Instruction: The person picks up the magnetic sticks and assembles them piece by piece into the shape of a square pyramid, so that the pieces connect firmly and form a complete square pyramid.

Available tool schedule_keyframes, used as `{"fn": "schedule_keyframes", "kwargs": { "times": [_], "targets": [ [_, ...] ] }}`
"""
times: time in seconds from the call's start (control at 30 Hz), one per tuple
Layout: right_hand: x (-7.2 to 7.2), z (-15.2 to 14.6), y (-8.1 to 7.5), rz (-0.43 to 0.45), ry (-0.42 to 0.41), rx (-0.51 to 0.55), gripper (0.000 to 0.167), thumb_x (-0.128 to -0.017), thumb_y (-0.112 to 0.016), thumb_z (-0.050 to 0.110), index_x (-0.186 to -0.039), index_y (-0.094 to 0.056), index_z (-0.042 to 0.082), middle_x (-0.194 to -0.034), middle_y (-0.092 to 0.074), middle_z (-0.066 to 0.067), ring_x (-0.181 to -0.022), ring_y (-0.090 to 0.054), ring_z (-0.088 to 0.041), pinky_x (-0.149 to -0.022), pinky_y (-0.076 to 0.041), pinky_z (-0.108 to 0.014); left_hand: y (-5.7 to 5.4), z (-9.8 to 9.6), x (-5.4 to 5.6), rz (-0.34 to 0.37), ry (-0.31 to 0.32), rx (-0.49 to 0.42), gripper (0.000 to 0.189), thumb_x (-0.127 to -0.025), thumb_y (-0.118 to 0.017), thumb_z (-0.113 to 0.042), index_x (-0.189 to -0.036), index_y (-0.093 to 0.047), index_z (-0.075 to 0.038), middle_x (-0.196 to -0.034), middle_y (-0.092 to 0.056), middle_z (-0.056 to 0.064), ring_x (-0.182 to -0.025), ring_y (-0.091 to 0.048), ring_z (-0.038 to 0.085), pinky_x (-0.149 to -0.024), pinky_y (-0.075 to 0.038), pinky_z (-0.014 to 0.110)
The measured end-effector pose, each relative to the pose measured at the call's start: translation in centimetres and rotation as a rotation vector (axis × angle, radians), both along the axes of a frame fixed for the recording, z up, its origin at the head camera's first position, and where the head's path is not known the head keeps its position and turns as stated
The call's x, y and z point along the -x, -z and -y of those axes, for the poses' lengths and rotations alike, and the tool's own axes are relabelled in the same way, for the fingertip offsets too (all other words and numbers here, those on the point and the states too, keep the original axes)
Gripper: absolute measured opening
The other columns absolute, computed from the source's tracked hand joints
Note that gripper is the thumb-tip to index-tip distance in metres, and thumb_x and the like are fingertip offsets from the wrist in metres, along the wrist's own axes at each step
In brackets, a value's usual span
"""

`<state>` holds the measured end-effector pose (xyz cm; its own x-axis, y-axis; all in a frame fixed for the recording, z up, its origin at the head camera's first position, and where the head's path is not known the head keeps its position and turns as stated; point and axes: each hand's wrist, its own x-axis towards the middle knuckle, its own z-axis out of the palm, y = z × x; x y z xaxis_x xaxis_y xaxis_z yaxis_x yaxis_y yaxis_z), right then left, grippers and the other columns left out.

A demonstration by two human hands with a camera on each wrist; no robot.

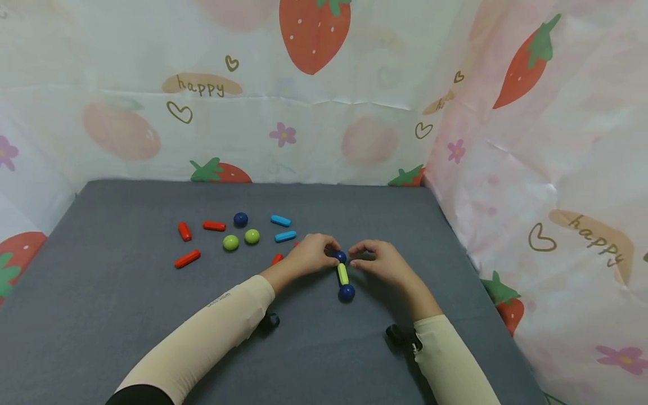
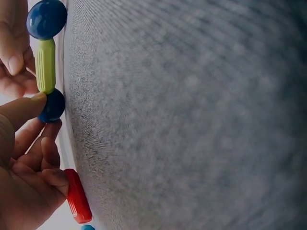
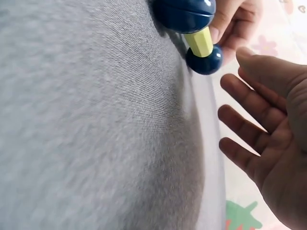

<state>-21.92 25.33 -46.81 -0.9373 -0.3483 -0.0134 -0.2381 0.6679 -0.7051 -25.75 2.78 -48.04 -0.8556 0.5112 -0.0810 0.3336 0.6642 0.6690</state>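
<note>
Two dark blue balls are joined by a yellow-green rod (image 1: 343, 274) in a short line on the grey table. My left hand (image 1: 311, 252) pinches the far blue ball (image 1: 340, 257) between thumb and fingertips, as the left wrist view also shows. The near blue ball (image 1: 346, 293) points toward me, with no hand on it. Just right of the far ball is my right hand (image 1: 382, 260), its fingers loosely bent and holding nothing; in the right wrist view they are apart from the ball. A red rod (image 2: 77, 196) lies beside the left hand's lower fingers.
Left of the hands lie several red rods (image 1: 187, 259), two light blue rods (image 1: 286, 236), two green balls (image 1: 230, 243) and another dark blue ball (image 1: 240, 219). A strawberry-print sheet (image 1: 314, 112) stands behind the table (image 1: 126, 315) and along its right side.
</note>
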Motion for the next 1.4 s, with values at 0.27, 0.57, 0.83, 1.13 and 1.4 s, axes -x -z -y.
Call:
{"fn": "schedule_keyframes", "kwargs": {
  "times": [0.27,0.57,0.83,1.13,1.4],
  "targets": [
    [1.4,0.7,0.4,0.049,0.021,0.002,0.028,-0.094,-0.077,0.027,-0.122,-0.074,0.021,-0.123,-0.072,0.003,-0.129,-0.059,-0.025,-0.112,-0.042,-0.052,-0.1,0.0,0.0,-0.005,-0.013,0.001,0.029,-0.091,-0.080,-0.027,-0.118,-0.073,-0.018,-0.120,-0.073,0.000,-0.116,-0.066,0.018,-0.099,-0.052,0.041],
    [2.1,0.8,1.0,0.093,-0.021,0.034,0.035,-0.094,-0.076,0.026,-0.128,-0.071,0.018,-0.127,-0.071,-0.001,-0.122,-0.063,-0.023,-0.102,-0.050,-0.046,-0.1,0.1,0.0,-0.029,-0.037,0.006,0.028,-0.090,-0.081,-0.029,-0.115,-0.074,-0.018,-0.114,-0.074,-0.002,-0.107,-0.067,0.015,-0.092,-0.055,0.037],
    [2.4,1.0,1.5,0.092,-0.037,0.034,0.032,-0.095,-0.076,0.025,-0.126,-0.073,0.018,-0.125,-0.071,0.000,-0.122,-0.063,-0.022,-0.103,-0.049,-0.045,-0.1,-0.1,-0.2,-0.030,-0.039,0.007,0.026,-0.090,-0.081,-0.028,-0.113,-0.074,-0.018,-0.113,-0.074,-0.002,-0.106,-0.068,0.014,-0.093,-0.055,0.038],
    [2.6,1.0,1.6,0.117,-0.034,0.045,0.027,-0.095,-0.076,0.024,-0.122,-0.074,0.019,-0.119,-0.073,0.001,-0.113,-0.066,-0.018,-0.098,-0.052,-0.042,-0.5,0.9,-0.2,-0.044,-0.036,0.026,0.029,-0.091,-0.081,-0.028,-0.117,-0.073,-0.017,-0.116,-0.073,-0.001,-0.110,-0.067,0.017,-0.093,-0.054,0.038],
    [2.6,1.1,1.5,0.101,-0.022,0.018,0.025,-0.095,-0.076,0.025,-0.119,-0.075,0.020,-0.117,-0.073,0.002,-0.112,-0.064,-0.017,-0.099,-0.051,-0.043,-1.4,3.9,0.5,-0.085,-0.006,0.002,0.039,-0.090,-0.081,-0.025,-0.126,-0.070,-0.012,-0.123,-0.070,0.003,-0.111,-0.067,0.021,-0.092,-0.055,0.040]
  ]
}}
